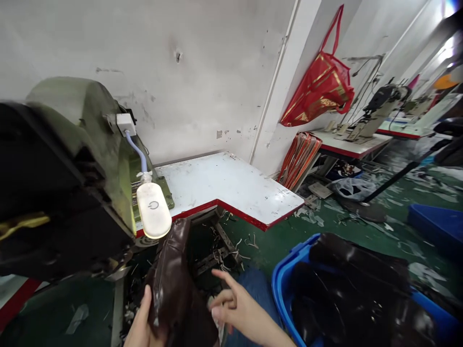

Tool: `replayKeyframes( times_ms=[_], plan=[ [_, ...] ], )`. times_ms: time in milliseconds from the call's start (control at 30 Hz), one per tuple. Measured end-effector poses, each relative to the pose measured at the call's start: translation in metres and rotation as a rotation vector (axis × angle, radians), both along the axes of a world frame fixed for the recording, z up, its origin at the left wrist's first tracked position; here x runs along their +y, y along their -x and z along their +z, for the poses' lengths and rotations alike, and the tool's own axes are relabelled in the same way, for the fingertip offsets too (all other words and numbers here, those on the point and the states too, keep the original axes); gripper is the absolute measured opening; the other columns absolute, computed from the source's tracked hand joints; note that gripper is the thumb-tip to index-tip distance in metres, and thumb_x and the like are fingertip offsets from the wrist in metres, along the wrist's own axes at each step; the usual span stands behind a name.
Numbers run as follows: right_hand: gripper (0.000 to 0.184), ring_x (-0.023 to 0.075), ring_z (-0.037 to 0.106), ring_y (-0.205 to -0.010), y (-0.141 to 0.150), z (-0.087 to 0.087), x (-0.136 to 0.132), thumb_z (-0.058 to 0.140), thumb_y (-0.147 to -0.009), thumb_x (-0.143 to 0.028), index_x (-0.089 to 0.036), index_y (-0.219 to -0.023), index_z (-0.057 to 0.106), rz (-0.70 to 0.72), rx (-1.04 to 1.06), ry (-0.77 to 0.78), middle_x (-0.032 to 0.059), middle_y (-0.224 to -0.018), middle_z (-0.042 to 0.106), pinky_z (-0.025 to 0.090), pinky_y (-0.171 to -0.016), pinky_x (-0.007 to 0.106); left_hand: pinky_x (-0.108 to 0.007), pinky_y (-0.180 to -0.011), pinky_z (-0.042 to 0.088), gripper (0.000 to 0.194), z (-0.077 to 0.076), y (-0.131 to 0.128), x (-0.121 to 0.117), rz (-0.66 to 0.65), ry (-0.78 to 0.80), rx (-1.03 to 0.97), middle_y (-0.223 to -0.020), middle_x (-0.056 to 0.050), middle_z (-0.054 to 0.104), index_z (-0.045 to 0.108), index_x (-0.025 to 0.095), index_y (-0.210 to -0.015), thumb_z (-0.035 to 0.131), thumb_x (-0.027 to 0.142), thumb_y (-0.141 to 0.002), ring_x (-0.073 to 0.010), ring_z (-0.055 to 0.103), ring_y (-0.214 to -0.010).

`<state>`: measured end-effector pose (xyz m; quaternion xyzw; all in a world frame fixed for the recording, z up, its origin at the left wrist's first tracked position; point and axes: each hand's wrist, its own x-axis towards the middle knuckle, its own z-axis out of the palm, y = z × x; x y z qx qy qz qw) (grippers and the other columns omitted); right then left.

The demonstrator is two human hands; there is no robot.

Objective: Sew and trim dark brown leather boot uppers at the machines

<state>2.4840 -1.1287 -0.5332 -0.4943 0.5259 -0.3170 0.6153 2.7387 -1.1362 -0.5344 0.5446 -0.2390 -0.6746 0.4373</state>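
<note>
My left hand (142,324) grips a dark brown leather piece (172,284) from the left, thumb pressed along its edge. The piece stands upright, its top end under the lit white lamp (153,209) of the green machine (77,159). My right hand (237,307) is just right of the leather, index finger stretched out toward it and the other fingers half curled. Something small and pale shows by its fingertips, too blurred to name.
A blue bin (284,279) full of dark leather pieces stands at the lower right. A white table with a red edge (231,185) runs to the wall. Sewing machines (379,108), a red bag (320,86) and scraps on the green floor lie farther right.
</note>
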Motion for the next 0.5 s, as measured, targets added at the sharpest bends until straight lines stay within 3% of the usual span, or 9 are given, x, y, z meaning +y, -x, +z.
replayKeyframes(
  times_ms=[67, 133, 167, 233, 300, 367, 433, 500],
  plan=[
    [0.113, 0.0339, 0.056, -0.127, -0.012, -0.011, 0.006, 0.082, -0.072, -0.053, -0.027, -0.160, 0.016, -0.069, 0.227, 0.364, 0.0177, -0.148, 0.050, 0.052, -0.099, 0.047, -0.052, -0.118, 0.037, 0.053, -0.001, 0.012, -0.002, 0.020, -0.007, 0.093, -0.120, -0.010, 0.074, 0.066, 0.019, -0.133, 0.053, 0.054, -0.096, -0.0340, 0.051, -0.136],
    [0.109, 0.0382, 0.035, -0.145, -0.033, -0.026, 0.014, 0.079, -0.079, -0.041, -0.026, -0.162, 0.010, -0.073, 0.556, 0.799, 0.0166, -0.162, 0.031, 0.038, -0.114, 0.055, -0.052, -0.121, 0.032, 0.057, -0.004, 0.025, -0.002, 0.045, 0.004, 0.276, -0.122, -0.014, 0.072, 0.067, 0.016, -0.132, 0.046, 0.057, -0.099, -0.0338, 0.050, -0.137],
    [0.100, 0.0384, 0.032, -0.147, -0.045, -0.035, 0.017, 0.073, -0.085, -0.030, -0.025, -0.162, 0.010, -0.072, 0.717, 0.955, 0.0161, -0.162, 0.030, 0.035, -0.116, 0.058, -0.052, -0.122, 0.030, 0.061, -0.006, 0.031, -0.001, 0.057, 0.016, 0.386, -0.123, -0.015, 0.071, 0.068, 0.014, -0.129, 0.042, 0.060, -0.099, -0.0338, 0.049, -0.138],
    [0.081, 0.0369, 0.036, -0.145, -0.063, -0.050, 0.023, 0.050, -0.092, -0.010, -0.020, -0.162, 0.012, -0.126, 0.959, 1.120, 0.0155, -0.158, 0.039, 0.034, -0.115, 0.061, -0.051, -0.123, 0.028, 0.063, -0.011, 0.041, 0.000, 0.095, 0.053, 0.578, -0.122, -0.017, 0.071, 0.073, 0.013, -0.122, 0.039, 0.062, -0.099, -0.0333, 0.051, -0.136],
    [0.076, 0.0359, 0.042, -0.142, -0.067, -0.057, 0.028, 0.037, -0.090, -0.004, -0.012, -0.162, 0.013, -0.187, 0.996, 1.184, 0.0165, -0.151, 0.049, 0.037, -0.113, 0.063, -0.054, -0.121, 0.030, 0.056, -0.013, 0.044, -0.001, 0.140, 0.080, 0.629, -0.121, -0.016, 0.072, 0.076, 0.017, -0.117, 0.038, 0.055, -0.102, -0.0327, 0.060, -0.128],
    [0.075, 0.0313, 0.055, -0.133, -0.054, -0.051, 0.030, 0.032, -0.089, -0.004, -0.010, -0.162, 0.011, -0.163, 0.833, 1.200, 0.0161, -0.143, 0.057, 0.048, -0.108, 0.053, -0.060, -0.115, 0.037, 0.045, -0.011, 0.038, -0.001, 0.195, 0.083, 0.535, -0.123, -0.016, 0.071, 0.075, 0.018, -0.118, 0.038, 0.041, -0.105, -0.0327, 0.065, -0.121],
    [0.076, 0.0225, 0.065, -0.120, -0.028, -0.032, 0.032, 0.029, -0.090, -0.001, -0.017, -0.162, 0.014, -0.077, 0.609, 1.104, 0.0116, -0.135, 0.065, 0.057, -0.098, 0.035, -0.060, -0.113, 0.040, 0.034, -0.004, 0.025, 0.000, 0.212, 0.003, 0.316, -0.123, -0.017, 0.072, 0.074, 0.014, -0.117, 0.048, 0.031, -0.102, -0.0339, 0.065, -0.120],
    [0.070, 0.0179, 0.067, -0.116, 0.001, -0.006, 0.032, 0.028, -0.094, -0.002, -0.029, -0.159, 0.029, 0.090, 0.439, 0.889, 0.0048, -0.133, 0.067, 0.058, -0.095, 0.028, -0.052, -0.117, 0.037, 0.025, 0.004, 0.008, 0.002, 0.186, -0.091, 0.080, -0.117, -0.016, 0.074, 0.075, 0.010, -0.108, 0.065, 0.027, -0.093, -0.0346, 0.060, -0.127]
  ],
)
